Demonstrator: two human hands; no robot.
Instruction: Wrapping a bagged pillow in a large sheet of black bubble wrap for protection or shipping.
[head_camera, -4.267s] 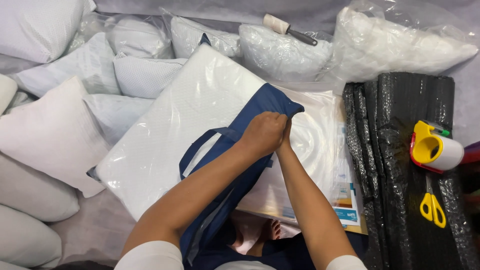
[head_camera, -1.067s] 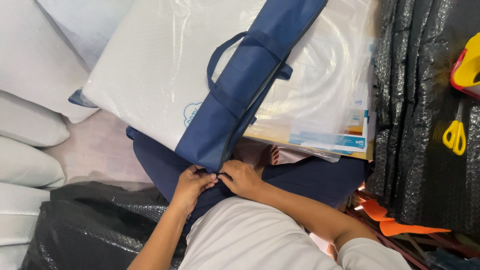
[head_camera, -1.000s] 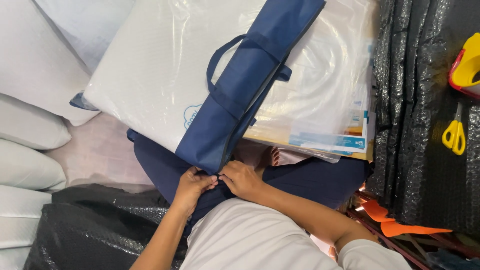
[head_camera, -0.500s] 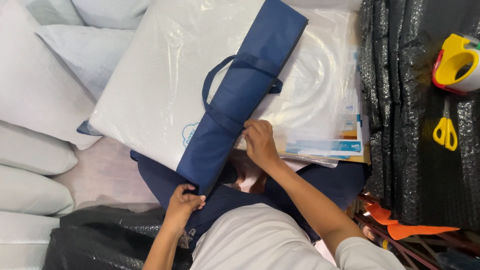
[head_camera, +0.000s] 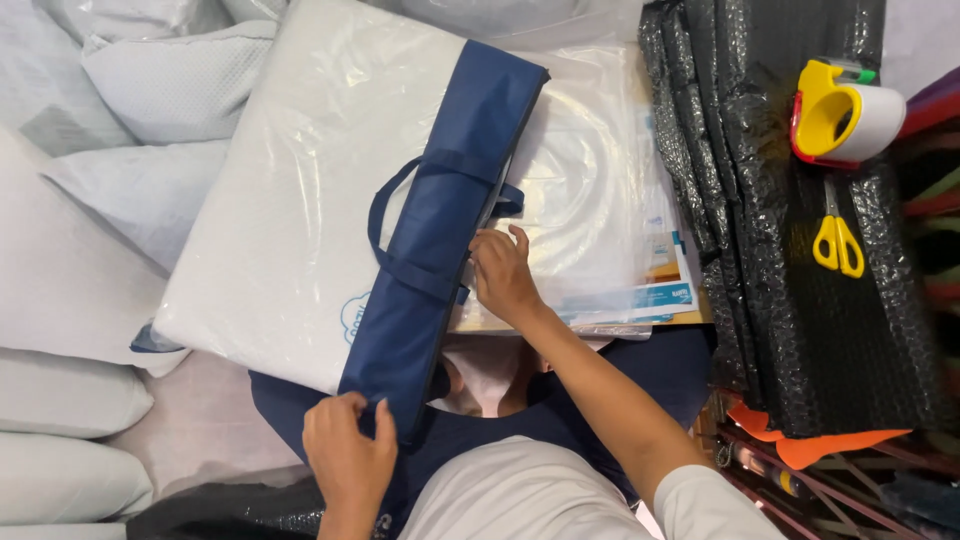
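Across my lap lies the bagged pillow (head_camera: 300, 200), its blue zip band (head_camera: 440, 230) running from my belly up and away. My left hand (head_camera: 347, 455) pinches the band's near corner — closed on the fabric. My right hand (head_camera: 503, 272) sits farther up, fingers bent against the zip edge — whether it holds the puller, I cannot tell.

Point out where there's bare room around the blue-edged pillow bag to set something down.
One bare patch: the pale floor between the stacked white pillows, the pillow bag and the left hand. Elsewhere it is crowded: pillows fill the left and top, black bubble wrap with scissors and tape dispenser fills the right, and printed sheets lie by the right hand.
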